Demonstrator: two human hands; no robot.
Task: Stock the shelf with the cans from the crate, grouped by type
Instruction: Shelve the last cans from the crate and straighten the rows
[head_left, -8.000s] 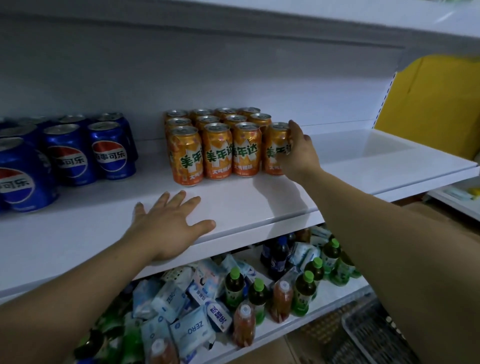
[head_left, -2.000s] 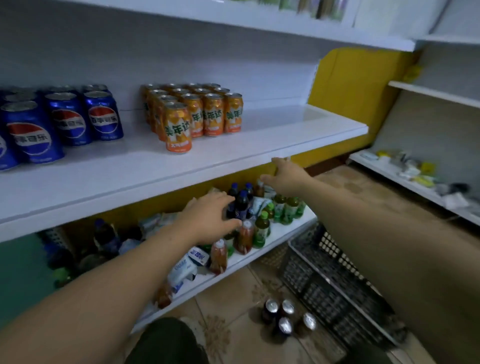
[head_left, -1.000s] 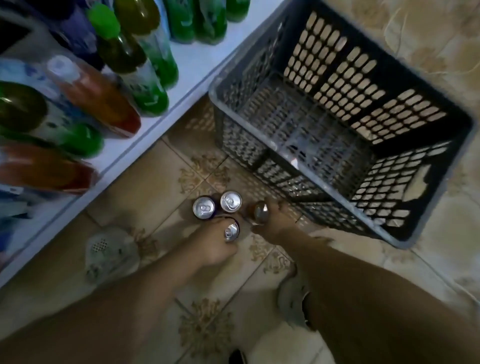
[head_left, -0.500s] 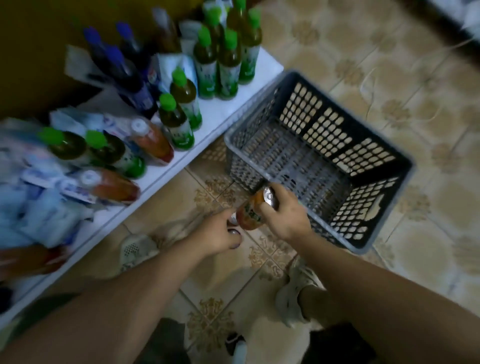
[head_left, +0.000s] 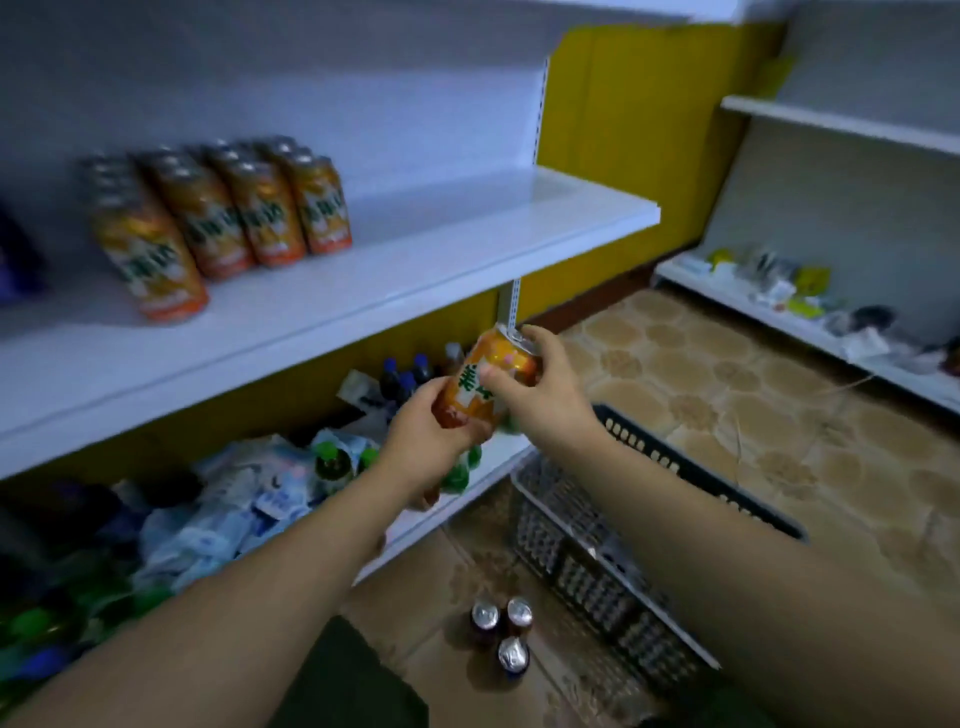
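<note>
The right hand (head_left: 545, 395) curls its fingers round the upper half of an orange drinks can with green lettering (head_left: 480, 382), thumb across the label. The left hand (head_left: 426, 436) cups the can's base from below, so both have hold of it. The can is held in the air just under the front edge of the white metal shelf (head_left: 441, 244). It is tilted, its long axis leaning with the silver top up and to the right.

The block of matching orange cans (head_left: 244, 218) stands on that shelf up and to the left of the hands. The left hand is the nearer one, and the can would need righting before it goes down.

Half a second earlier the can was low beside the dark grey plastic crate (head_left: 587, 566), in the right hand alone. Now it is raised, and three silver-topped cans (head_left: 501, 631) remain on the tiled floor (head_left: 727, 389).
</note>
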